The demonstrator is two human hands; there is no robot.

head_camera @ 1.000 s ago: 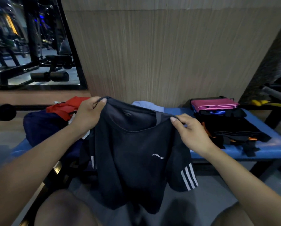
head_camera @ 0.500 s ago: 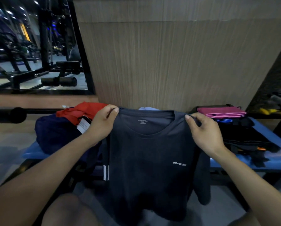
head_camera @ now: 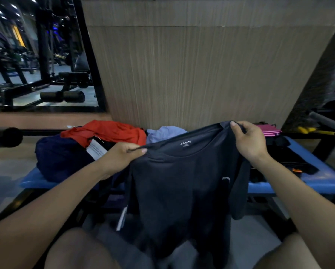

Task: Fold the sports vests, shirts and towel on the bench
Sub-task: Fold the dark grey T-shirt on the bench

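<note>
The dark shirt point(head_camera: 182, 183) hung in the air in front of the worktop point(head_camera: 318, 181), held up by its two shoulders with the neck opening facing the camera and a small "SPORTS" label printed inside the collar. Its body dropped below the worktop's near edge toward the person's knees, and part of a white logo showed on the chest near the right sleeve. The left hand point(head_camera: 120, 158) gripped the left shoulder seam, its fingers point(head_camera: 129, 147) curled over the cloth and the thumb pinching it from below. The right hand point(head_camera: 248, 140) held the other shoulder higher up, so the shirt hung slanted, with the thumb and curled fingers closed on the fabric. Behind the shirt, on the blue worktop, a red garment point(head_camera: 112, 132) with a white tag lay on top of a dark navy heap point(head_camera: 61, 158) toward the left end, and a pale blue garment point(head_camera: 165, 132) sat against the far edge near the middle. Toward the right end a folded pink piece point(head_camera: 268, 130) rested on a stack of black clothes point(head_camera: 285, 160), partly hidden by the right hand. A wood-grain wall panel point(head_camera: 201, 74) rose behind the far edge, and a mirror point(head_camera: 36, 55) to its left showed gym machines.
</note>
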